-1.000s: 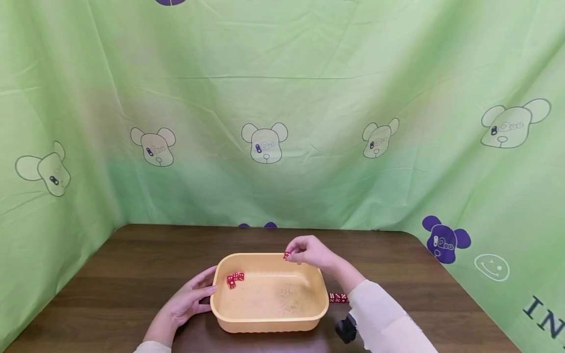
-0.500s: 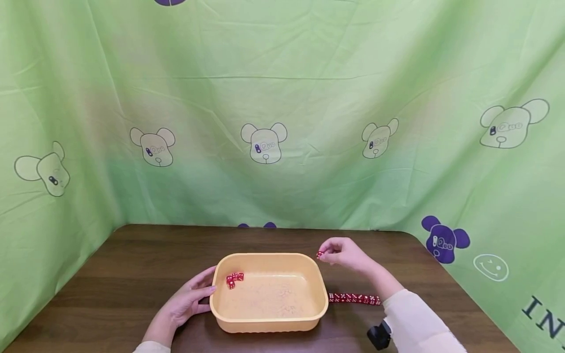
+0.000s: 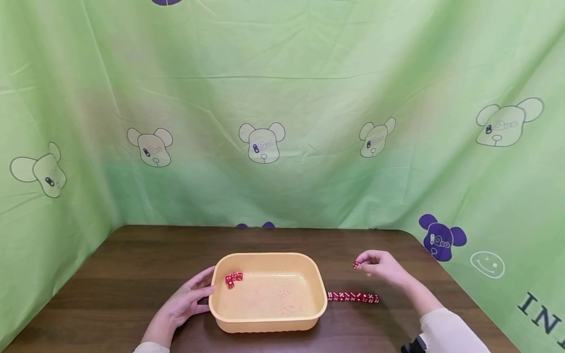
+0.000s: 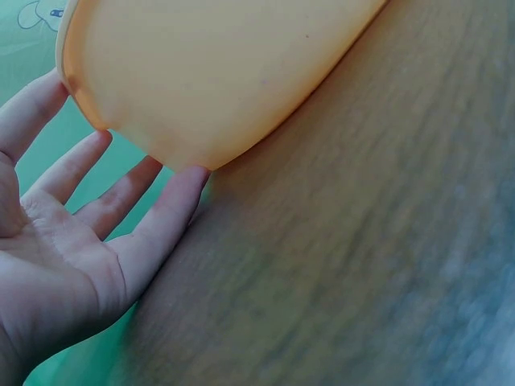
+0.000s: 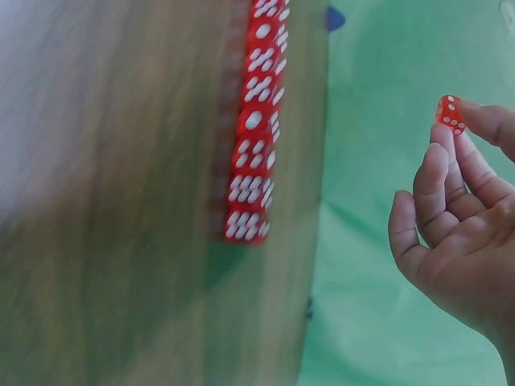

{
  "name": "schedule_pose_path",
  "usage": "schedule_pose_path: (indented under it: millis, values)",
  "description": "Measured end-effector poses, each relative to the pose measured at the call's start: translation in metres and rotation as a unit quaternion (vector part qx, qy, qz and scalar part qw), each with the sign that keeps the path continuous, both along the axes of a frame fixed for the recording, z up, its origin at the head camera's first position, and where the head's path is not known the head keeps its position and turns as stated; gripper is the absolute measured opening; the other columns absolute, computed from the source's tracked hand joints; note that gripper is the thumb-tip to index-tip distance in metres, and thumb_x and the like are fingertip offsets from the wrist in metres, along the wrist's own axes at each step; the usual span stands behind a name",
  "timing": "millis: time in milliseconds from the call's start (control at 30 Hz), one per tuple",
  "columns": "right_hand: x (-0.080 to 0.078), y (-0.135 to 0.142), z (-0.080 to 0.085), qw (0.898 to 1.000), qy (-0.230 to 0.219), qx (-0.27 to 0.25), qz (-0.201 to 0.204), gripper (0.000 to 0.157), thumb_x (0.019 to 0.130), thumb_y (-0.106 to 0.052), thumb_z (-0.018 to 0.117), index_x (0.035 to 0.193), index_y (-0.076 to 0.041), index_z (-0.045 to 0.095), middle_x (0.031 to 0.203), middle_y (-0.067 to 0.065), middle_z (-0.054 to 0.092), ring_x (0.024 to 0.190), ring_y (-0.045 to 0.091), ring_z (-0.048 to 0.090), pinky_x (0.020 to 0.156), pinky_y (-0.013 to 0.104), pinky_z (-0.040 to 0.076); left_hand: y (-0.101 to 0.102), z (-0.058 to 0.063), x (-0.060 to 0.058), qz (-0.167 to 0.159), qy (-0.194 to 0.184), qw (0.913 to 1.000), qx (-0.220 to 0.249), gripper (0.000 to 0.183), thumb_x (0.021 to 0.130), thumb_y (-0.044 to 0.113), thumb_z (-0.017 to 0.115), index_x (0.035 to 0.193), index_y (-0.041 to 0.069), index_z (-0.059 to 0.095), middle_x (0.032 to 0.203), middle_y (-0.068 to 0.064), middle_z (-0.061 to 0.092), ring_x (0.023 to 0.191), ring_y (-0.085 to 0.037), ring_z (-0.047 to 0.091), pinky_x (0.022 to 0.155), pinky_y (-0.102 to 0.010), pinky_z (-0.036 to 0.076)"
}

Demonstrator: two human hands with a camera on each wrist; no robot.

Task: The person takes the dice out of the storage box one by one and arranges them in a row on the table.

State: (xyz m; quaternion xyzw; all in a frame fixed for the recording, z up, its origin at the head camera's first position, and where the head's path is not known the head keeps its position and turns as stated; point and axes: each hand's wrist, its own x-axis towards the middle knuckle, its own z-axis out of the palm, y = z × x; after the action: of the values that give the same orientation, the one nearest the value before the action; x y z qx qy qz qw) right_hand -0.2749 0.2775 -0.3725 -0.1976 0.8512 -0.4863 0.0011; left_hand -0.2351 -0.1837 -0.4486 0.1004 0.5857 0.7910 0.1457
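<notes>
My right hand pinches a red die with white pips between thumb and fingertips, raised above the table to the right of the tub. In the right wrist view the same die shows at the fingertips, the other fingers loosely bent. A straight row of red dice runs along the table from the tub's right side, below that hand. With fairly straight fingers, my left hand touches the left side of the yellow plastic tub; in the left wrist view the fingertips rest against its outer wall. Several dice lie inside at the left.
The dark wooden table carries the tub and the dice row. Behind it and at both sides hangs a green curtain printed with bear heads. A black wrist device sits by my right sleeve.
My right hand has moved right, from above the tub's far rim to above the table beyond the dice row, keeping the die. More of the row shows now. The left hand stays put.
</notes>
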Motion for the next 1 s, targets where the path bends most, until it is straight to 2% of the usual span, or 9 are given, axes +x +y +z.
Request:
schedule_pose_path:
  millis: [267,467,633,767,1000]
  values:
    - [0.012,0.029,-0.014,0.999,-0.023,-0.019,-0.017,0.023,0.080,-0.003,0.056,0.091,0.017,0.050,0.081,0.015,0.060,0.060,0.012,0.052,0.056,0.030,0.046,0.000,-0.001,-0.002,-0.005,0.006,1.0000,0.001,0.063,0.084,0.005,0.052,0.136,0.003,0.018,0.135,-0.023,0.020,0.104,-0.027,0.046,0.076,-0.045,0.043]
    - [0.017,0.046,-0.029,0.997,-0.052,-0.021,-0.049,0.026,0.079,-0.005,0.058,0.092,0.017,0.050,0.080,0.014,0.061,0.058,0.013,0.052,0.055,0.027,0.045,0.000,-0.003,-0.003,-0.003,0.003,1.0000,-0.003,0.060,0.084,0.005,0.051,0.136,0.005,0.020,0.134,-0.022,0.021,0.104,-0.026,0.046,0.077,-0.045,0.043]
    - [0.020,0.054,-0.040,0.994,-0.082,-0.030,-0.067,0.028,0.078,-0.006,0.058,0.092,0.017,0.048,0.077,0.005,0.061,0.056,0.012,0.050,0.054,0.026,0.044,-0.001,-0.003,-0.002,-0.004,0.001,1.0000,-0.002,0.060,0.085,0.006,0.051,0.136,0.005,0.020,0.136,-0.023,0.018,0.104,-0.025,0.046,0.078,-0.045,0.042]
    - [0.022,0.059,-0.047,0.993,-0.093,-0.024,-0.069,0.029,0.078,-0.006,0.058,0.091,0.018,0.047,0.072,-0.002,0.058,0.055,0.011,0.050,0.051,0.024,0.042,-0.002,-0.003,-0.002,-0.008,0.001,1.0000,-0.001,0.060,0.085,0.006,0.051,0.136,0.005,0.019,0.136,-0.023,0.017,0.103,-0.026,0.046,0.078,-0.045,0.042]
    - [0.025,0.062,-0.053,0.994,-0.093,-0.011,-0.064,0.030,0.077,-0.006,0.059,0.092,0.018,0.047,0.069,0.001,0.057,0.056,0.013,0.051,0.050,0.025,0.042,-0.001,-0.002,-0.001,-0.005,-0.006,1.0000,-0.001,0.062,0.084,0.005,0.052,0.136,0.005,0.018,0.135,-0.022,0.019,0.103,-0.026,0.046,0.078,-0.045,0.042]
